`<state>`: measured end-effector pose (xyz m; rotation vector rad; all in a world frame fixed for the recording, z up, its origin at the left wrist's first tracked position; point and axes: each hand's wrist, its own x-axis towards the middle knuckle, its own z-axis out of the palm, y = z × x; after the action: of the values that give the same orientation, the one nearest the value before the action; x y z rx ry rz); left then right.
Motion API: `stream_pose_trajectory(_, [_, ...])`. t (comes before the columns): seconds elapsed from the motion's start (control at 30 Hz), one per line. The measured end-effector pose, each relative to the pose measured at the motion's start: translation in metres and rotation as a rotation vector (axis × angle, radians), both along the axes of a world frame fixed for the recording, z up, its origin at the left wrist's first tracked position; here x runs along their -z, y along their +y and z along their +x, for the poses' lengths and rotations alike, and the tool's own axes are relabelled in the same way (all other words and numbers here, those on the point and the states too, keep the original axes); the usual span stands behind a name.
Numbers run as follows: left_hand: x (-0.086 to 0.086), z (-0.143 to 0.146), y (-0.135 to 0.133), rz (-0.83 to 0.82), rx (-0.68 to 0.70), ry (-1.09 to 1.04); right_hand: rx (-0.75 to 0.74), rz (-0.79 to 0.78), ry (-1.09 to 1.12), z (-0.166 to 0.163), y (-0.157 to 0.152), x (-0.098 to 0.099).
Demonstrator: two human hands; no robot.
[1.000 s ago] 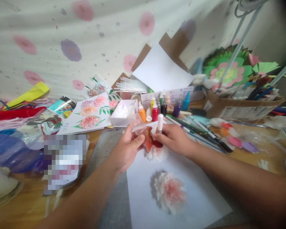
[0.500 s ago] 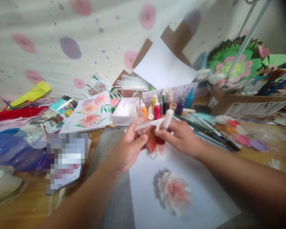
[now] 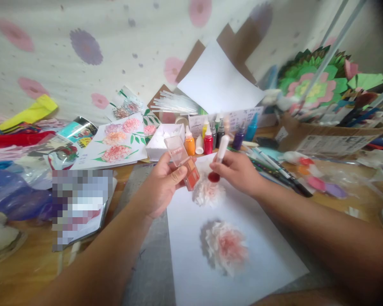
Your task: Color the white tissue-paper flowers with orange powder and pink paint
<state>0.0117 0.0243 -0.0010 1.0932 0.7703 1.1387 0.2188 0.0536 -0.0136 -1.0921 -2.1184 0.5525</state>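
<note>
My left hand (image 3: pixel 162 182) grips a small makeup palette (image 3: pixel 191 174) with orange and brown pans, its clear lid (image 3: pixel 175 151) tipped up. In my right hand (image 3: pixel 238 172) is a makeup brush, its white handle (image 3: pixel 223 148) pointing up and its dark red bristles (image 3: pixel 213 177) facing down. The bristles hover over or touch a white, faintly pink paper flower (image 3: pixel 210 192); I cannot tell which. Nearer to me, a second ruffled flower (image 3: pixel 228 246) with a pink centre lies on a white sheet (image 3: pixel 191 263).
Paint bottles (image 3: pixel 208 142) stand behind my hands, beside a white box (image 3: pixel 164 142). Flower drawings (image 3: pixel 116 142) lie at the left, near a pixelated device (image 3: pixel 83 208). Pens (image 3: pixel 281 170) and a cardboard box (image 3: pixel 332 140) of tools occupy the right. A grey mat (image 3: pixel 147 255) lies under the sheet.
The brush has moved away from the palette to above the farther flower, opening a gap between my hands. The palette has shifted slightly left and up. The whole view has shifted a little.
</note>
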Motion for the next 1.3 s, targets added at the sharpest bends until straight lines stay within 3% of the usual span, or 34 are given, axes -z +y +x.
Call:
stream_pose_trajectory(0.13, [-0.001,0.001,0.000,-0.010,-0.020,-0.009,-0.158,0.036,-0.041,-0.002,-0.005,-0.001])
stream_pose_trajectory(0.27, [-0.002,0.001,0.000,-0.045,-0.084,-0.013,-0.142,0.111,-0.047,-0.004,-0.008,0.000])
stream_pose_trajectory(0.37, [-0.001,0.001,0.001,-0.039,-0.082,-0.024,-0.231,0.141,-0.078,-0.004,-0.009,0.000])
stream_pose_trajectory(0.5, [0.001,0.000,0.002,-0.046,-0.085,-0.012,-0.162,0.193,-0.044,-0.002,-0.011,0.000])
stream_pose_trajectory(0.63, [0.001,0.001,0.002,-0.057,-0.076,-0.017,-0.246,0.216,-0.054,0.000,-0.012,0.000])
stream_pose_trajectory(0.77, [0.000,0.001,0.000,-0.089,-0.062,-0.015,-0.156,0.238,-0.010,0.003,-0.010,0.000])
stream_pose_trajectory(0.9, [0.000,0.002,0.000,-0.083,-0.061,-0.013,-0.290,0.231,-0.031,0.006,-0.009,0.002])
stream_pose_trajectory(1.03, [0.000,0.002,0.001,-0.092,-0.071,-0.008,-0.187,0.241,0.047,0.011,-0.006,0.010])
stream_pose_trajectory(1.17, [0.001,0.001,0.000,-0.087,-0.050,-0.010,-0.242,0.213,0.032,0.015,-0.005,0.012])
stream_pose_trajectory(1.3, [0.002,-0.001,0.000,-0.080,0.016,0.007,-0.075,0.198,0.090,0.018,-0.004,0.009])
